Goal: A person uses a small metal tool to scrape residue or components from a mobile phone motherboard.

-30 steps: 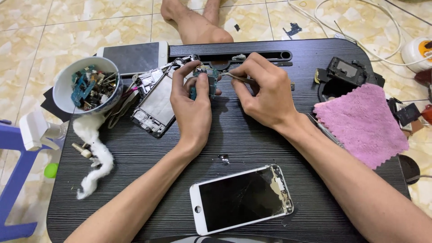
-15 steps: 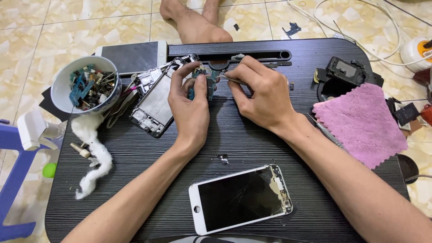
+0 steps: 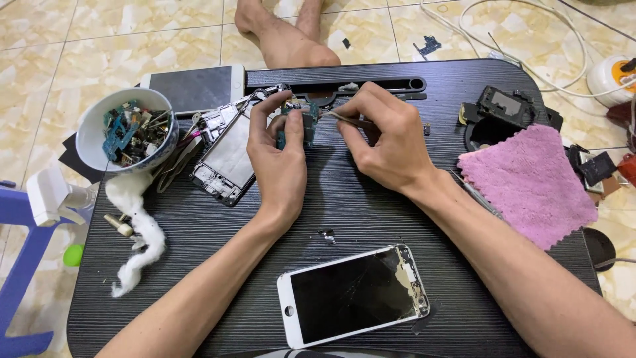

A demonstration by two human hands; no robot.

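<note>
Now: both hands on a small circuit board at the far edge of the black table (image 3: 199, 238).

Largest first: pink cloth (image 3: 530, 182) at right, cracked white phone screen (image 3: 351, 301) near the front, open phone frame (image 3: 225, 156) w/ a white bowl (image 3: 99, 129) of parts at left. Left hand (image 3: 281, 166) pinches the green circuit board (image 3: 301, 126) btwn thumb and fingers, held just above the table. Right hand (image 3: 387, 142) has fingers pressed together round thin tweezers (image 3: 344, 119), tip at the board.

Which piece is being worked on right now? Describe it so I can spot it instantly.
Start at the black table, far edge, middle. The left hand pinches a small teal circuit board while the right hand touches tweezers to it. It alone is held up.
</note>
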